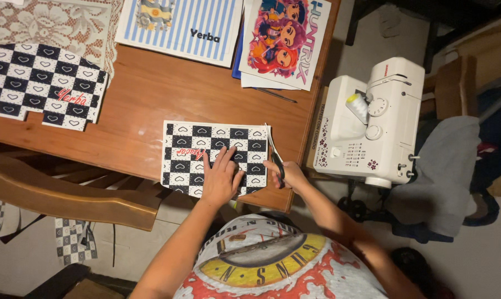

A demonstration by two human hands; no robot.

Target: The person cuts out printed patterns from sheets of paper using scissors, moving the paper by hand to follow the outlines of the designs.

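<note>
The checked sheet (pixel 206 149), black and white squares with small hearts and a red script word, lies flat at the near edge of the wooden table (pixel 151 94), close to its right corner. The left hand (pixel 221 178) rests on the sheet's lower right part, palm down and fingers spread, pressing it to the table. The right hand (pixel 286 173) is closed around the handles of the scissors (pixel 274 149), whose blades run along the sheet's right edge, pointing away from the person. A thin white strip stands beside the blades there.

Further left on the table lies a second checked piece (pixel 40 83), already cut to a notched outline. At the far edge sit a blue-striped sheet (pixel 178 27) and, to its right, a bright cartoon print (pixel 286 39) on a small stack of paper. A lace cloth (pixel 45 22) covers the far left corner.

Just beside the table's right side stands a white sewing machine (pixel 372 122) with a yellowish thread spool on top. A wooden chair back (pixel 68 199) crosses the lower left, and checked offcuts (pixel 73 243) lie on the floor beneath it.
</note>
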